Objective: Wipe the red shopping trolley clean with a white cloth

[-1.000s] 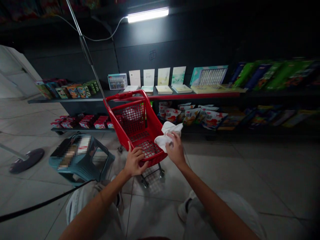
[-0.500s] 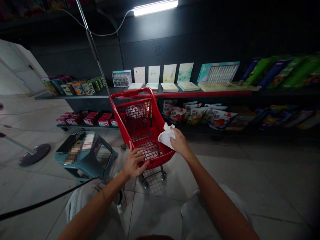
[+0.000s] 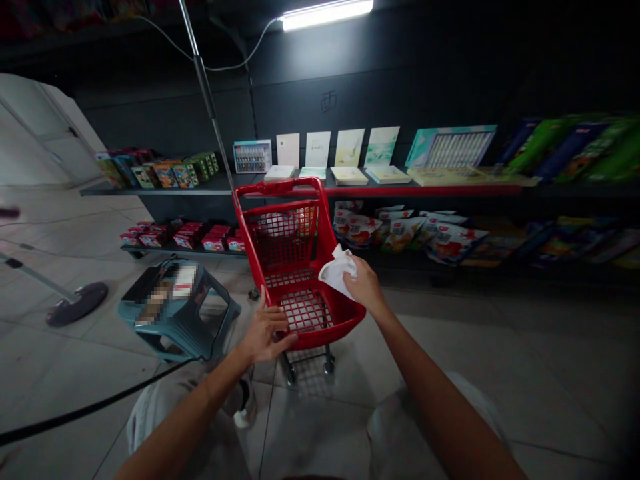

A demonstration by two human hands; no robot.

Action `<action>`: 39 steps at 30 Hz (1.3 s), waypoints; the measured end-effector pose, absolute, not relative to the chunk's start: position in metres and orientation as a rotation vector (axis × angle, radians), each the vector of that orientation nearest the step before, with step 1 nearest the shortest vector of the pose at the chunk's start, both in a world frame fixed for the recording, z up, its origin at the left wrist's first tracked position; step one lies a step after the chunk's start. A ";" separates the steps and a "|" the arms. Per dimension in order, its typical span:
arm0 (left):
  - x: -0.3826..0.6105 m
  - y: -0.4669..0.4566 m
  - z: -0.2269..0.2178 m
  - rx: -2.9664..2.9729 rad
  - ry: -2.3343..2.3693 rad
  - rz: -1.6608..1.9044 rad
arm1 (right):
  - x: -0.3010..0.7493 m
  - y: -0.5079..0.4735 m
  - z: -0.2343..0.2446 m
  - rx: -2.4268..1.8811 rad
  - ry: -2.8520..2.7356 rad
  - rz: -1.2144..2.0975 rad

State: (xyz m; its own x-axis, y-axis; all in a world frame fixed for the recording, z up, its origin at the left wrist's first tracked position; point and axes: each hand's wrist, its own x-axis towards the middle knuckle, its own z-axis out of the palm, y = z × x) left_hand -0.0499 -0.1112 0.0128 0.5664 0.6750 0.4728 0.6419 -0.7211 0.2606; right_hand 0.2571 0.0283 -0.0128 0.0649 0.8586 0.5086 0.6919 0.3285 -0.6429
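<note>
A small red plastic shopping cart (image 3: 350, 312) stands in front of me, its grid-bottomed basket tilted toward me. My left hand (image 3: 265, 332) is on the near left corner of its rim, fingers curved over the edge and thumb along the front. In my right hand (image 3: 364, 283) is a bunched white cloth (image 3: 336, 272), gripped between thumb and fingers. The cloth is at the inner right side of the basket; whether it presses on the plastic I cannot tell. My palm hides part of the cloth.
A blue-grey stool (image 3: 193, 327) with blurred items on it stands to the left, a black cable (image 3: 100, 400) running from it. Behind the cart, a shelf (image 3: 425, 190) carries books and boxes, with snack bags (image 3: 453, 241) below. A round stand base (image 3: 77, 303) is farther left.
The view has shifted slightly, so the scene sits farther right. The cloth has moved a little leftward relative to the cart's right side. Both hands keep their holds.
</note>
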 end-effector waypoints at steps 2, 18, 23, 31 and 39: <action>-0.049 -0.114 0.016 2.660 1.129 0.881 | 0.255 0.027 -0.011 -1.430 -1.671 0.224; -0.022 -0.108 0.016 2.769 1.210 0.870 | 0.279 0.004 -0.012 -1.492 -1.677 0.153; -0.013 -0.104 0.014 2.815 1.181 0.838 | 0.293 -0.006 -0.015 -1.507 -1.686 0.144; -0.002 -0.094 0.014 2.845 1.156 0.861 | 0.310 -0.027 -0.024 -1.478 -1.683 0.126; 0.005 -0.073 0.005 2.892 1.202 0.811 | 0.319 -0.026 -0.014 -1.444 -1.619 0.161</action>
